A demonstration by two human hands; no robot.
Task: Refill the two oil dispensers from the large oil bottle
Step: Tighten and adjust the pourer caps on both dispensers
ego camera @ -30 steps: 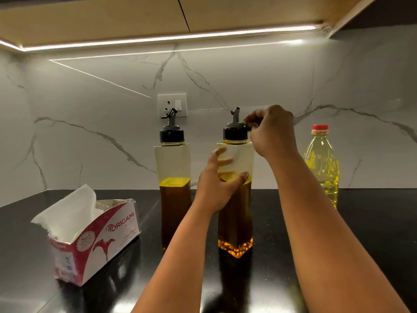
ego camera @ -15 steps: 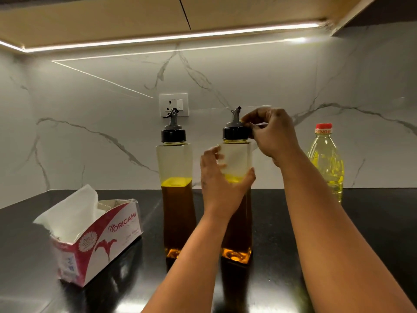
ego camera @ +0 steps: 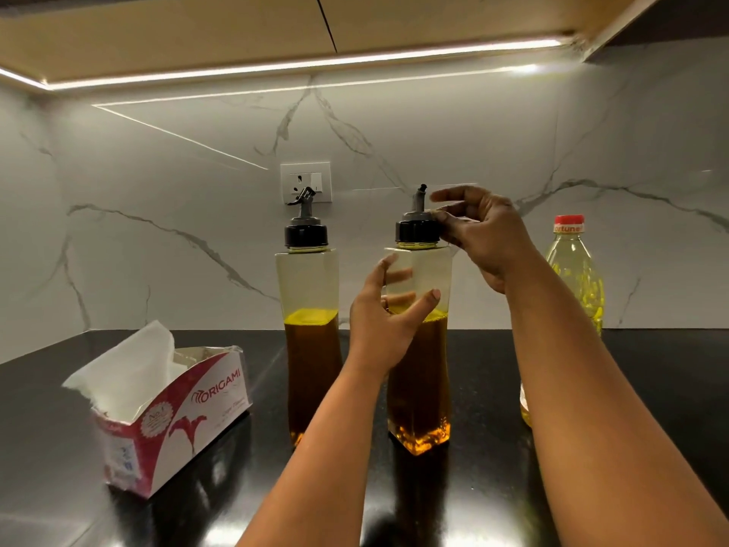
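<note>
Head view, near first: your left hand (ego camera: 384,321) is wrapped loosely round the clear upper body of the right dispenser (ego camera: 419,349), thumb on the front face, fingers (ego camera: 398,275) visible through the plastic behind, steadying it on the black counter (ego camera: 631,388). Just above those fingers, your right hand (ego camera: 483,238) is pinched on the side of the black cap (ego camera: 417,230), thumb and forefinger closed on its rim, the other fingers fanned open above, beside the grey spout (ego camera: 419,199). Cap reads as seated on the neck, so opening is in hand, not finished (can't tell how far it's unscrewed).

Progress, as a judgement: early. Nothing poured yet. Both dispensers sit at about the same level, dark oil up to a yellow line a little over halfway, clear headroom above. The left dispenser (ego camera: 311,349), just left of your left fingers, is capped and untouched.

Further back and to the right of your right wrist, the large oil bottle (ego camera: 576,278) stands against the marble wall, red lid (ego camera: 569,223) on, partly hidden by your forearm, well apart from both hands. Off to the left of everything, a tissue box (ego camera: 173,412) lies open on the counter.

Left to do: get this cap off, open the big bottle, fill, recap, then repeat all that on the left one. Narrow necks, so spilling is the likely risk.
</note>
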